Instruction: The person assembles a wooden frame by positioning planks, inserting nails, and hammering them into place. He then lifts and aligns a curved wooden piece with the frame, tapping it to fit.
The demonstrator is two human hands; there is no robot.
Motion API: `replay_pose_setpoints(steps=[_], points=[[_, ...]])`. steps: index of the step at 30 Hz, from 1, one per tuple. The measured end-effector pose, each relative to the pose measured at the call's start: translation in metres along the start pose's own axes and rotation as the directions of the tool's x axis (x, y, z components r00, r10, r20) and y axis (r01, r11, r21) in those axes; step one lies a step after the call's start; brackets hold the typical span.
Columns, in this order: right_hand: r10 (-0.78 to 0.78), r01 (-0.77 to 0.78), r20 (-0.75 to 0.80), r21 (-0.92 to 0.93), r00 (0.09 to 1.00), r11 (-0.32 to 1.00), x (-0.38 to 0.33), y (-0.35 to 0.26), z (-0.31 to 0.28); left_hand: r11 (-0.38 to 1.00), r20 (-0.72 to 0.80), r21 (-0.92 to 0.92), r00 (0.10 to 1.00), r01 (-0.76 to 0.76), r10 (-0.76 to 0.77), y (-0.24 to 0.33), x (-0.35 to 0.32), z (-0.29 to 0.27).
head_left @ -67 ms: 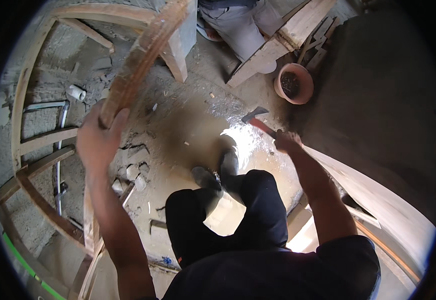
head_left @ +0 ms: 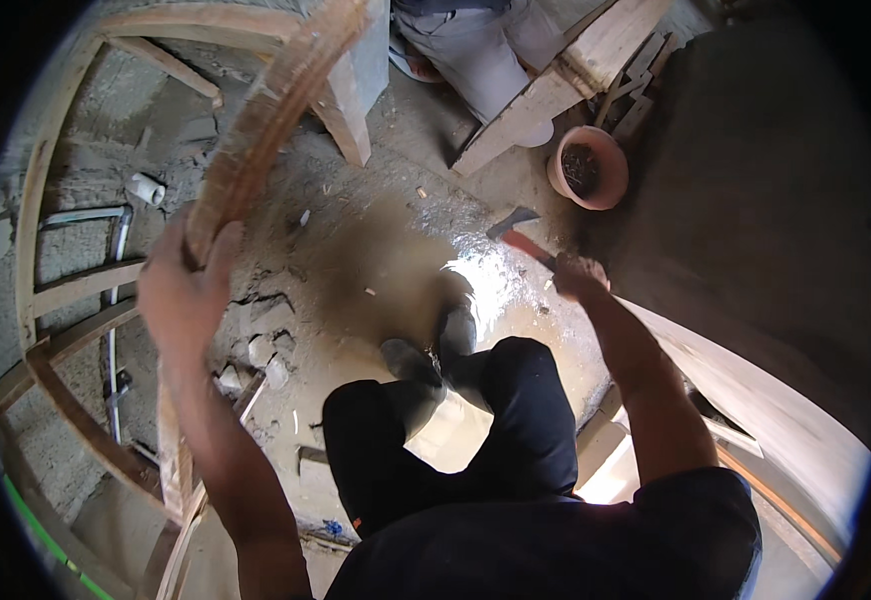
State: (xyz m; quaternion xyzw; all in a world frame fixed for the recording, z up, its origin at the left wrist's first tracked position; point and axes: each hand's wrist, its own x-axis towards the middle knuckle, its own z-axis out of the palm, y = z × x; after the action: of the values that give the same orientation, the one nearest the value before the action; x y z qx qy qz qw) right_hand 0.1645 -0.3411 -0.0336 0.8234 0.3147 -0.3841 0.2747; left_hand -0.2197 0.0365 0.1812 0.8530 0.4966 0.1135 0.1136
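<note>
Our left hand, out at 9 o'clock, has its fingers wrapped about the lower end of a rough wooden plank, which slants up towards 11 o'clock; its far end runs to the top rim of our view, so we cannot tell whether it rests on anything there. Our right hand, near 3 o'clock, has its fingers closed round the handle of a hatchet, whose head points to 2 o'clock, well apart from the plank.

As for how far the work has come, plank and tool are both in hand, yet the blade is not touching the wood. We can make out no fresh cut or nail in the plank, and how much remains we cannot judge. A wooden frame from 9 to 10 o'clock looks already put together.

Between 1 and 2 o'clock a pinkish bucket holds small dark pieces, perhaps nails; another person's legs are just past 12.
</note>
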Motion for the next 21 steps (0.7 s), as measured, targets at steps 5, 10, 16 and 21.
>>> replay_pose_setpoints(steps=[5,10,16,21], points=[[-0.018,-0.001,-0.157,-0.123,0.987,0.992,0.086,0.058,0.032,0.994,-0.233,-0.001,0.967,-0.106,0.103,0.003,-0.022,0.010],[-0.136,-0.011,-0.408,-0.337,0.903,0.942,0.135,0.121,0.100,0.970,-0.387,-0.024,0.897,-0.240,0.212,-0.004,-0.033,0.022],[-0.316,-0.142,-0.756,-0.472,0.573,0.870,0.180,0.156,0.131,0.976,-0.361,0.156,0.911,-0.151,0.199,-0.011,-0.035,0.027],[-0.124,0.023,-0.816,-0.134,0.564,0.991,0.157,0.123,0.099,0.985,-0.246,0.062,0.954,-0.162,0.172,-0.008,-0.046,0.014]])
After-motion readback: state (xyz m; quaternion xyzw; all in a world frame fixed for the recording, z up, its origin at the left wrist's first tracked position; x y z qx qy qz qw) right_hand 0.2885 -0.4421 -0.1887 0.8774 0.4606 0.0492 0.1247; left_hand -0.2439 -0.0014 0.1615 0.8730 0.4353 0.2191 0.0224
